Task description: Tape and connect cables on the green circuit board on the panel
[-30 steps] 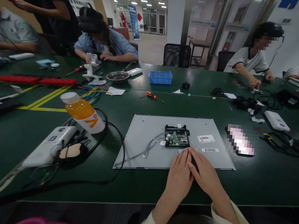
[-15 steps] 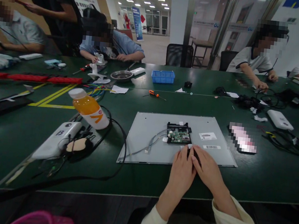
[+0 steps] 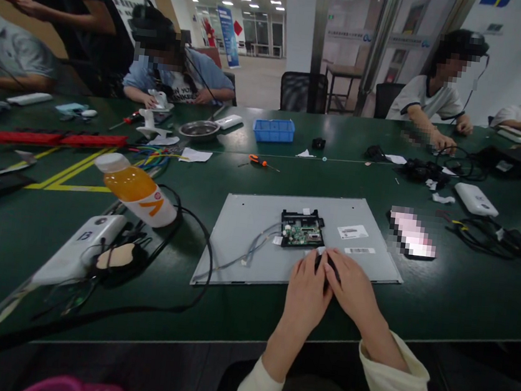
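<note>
A flat grey metal panel (image 3: pixel 237 227) lies on the table, with a green circuit board (image 3: pixel 302 233) in a black frame near its middle. Grey wires (image 3: pixel 248 250) run from the board to the panel's left edge. Over the panel's near edge, just below the board, my left hand (image 3: pixel 309 286) and my right hand (image 3: pixel 352 286) are pressed together. Their fingers close around a small black object (image 3: pixel 334 268), mostly hidden, whose kind I cannot make out. Something pale shows at the fingertips. Two labels are on the panel's right side.
A tilted bottle of orange drink (image 3: pixel 138 191), a white power bank (image 3: pixel 80 247) and black cables lie to the left. A phone (image 3: pixel 411 233) rests right of the panel. Beyond are an orange-handled screwdriver (image 3: pixel 264 163), a blue basket (image 3: pixel 273 130) and a metal bowl (image 3: pixel 199 129). Other people sit opposite.
The whole view has shifted, so the things on the table appear farther left. Both hands keep their hold at the same spot by the panel's near edge.
</note>
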### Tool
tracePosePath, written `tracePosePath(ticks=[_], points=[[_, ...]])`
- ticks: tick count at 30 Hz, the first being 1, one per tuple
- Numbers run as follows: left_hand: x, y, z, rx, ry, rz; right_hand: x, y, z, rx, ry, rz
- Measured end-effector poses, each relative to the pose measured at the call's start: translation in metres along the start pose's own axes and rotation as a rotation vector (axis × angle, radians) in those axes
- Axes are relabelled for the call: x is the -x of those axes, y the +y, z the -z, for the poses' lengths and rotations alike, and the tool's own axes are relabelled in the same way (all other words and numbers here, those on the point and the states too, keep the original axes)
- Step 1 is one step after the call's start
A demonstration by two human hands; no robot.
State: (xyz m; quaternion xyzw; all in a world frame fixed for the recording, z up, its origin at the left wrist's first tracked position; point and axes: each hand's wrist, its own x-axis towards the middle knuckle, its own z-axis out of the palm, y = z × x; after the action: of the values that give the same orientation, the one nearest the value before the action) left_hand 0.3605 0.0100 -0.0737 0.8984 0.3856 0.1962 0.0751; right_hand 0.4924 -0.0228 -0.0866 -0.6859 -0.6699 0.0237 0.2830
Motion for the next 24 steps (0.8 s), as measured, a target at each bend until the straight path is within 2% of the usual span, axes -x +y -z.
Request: tracePosePath(ticks=[14,24], points=[[0.004,-0.004,0.001,0.052,-0.026,0.035,0.003,-0.001,-0.003,0.011,0.006,0.003],[0.007,0.001,0.003,-0.041,-0.021,0.053,0.009,0.007,-0.005,-0.07,-0.035,-0.022]])
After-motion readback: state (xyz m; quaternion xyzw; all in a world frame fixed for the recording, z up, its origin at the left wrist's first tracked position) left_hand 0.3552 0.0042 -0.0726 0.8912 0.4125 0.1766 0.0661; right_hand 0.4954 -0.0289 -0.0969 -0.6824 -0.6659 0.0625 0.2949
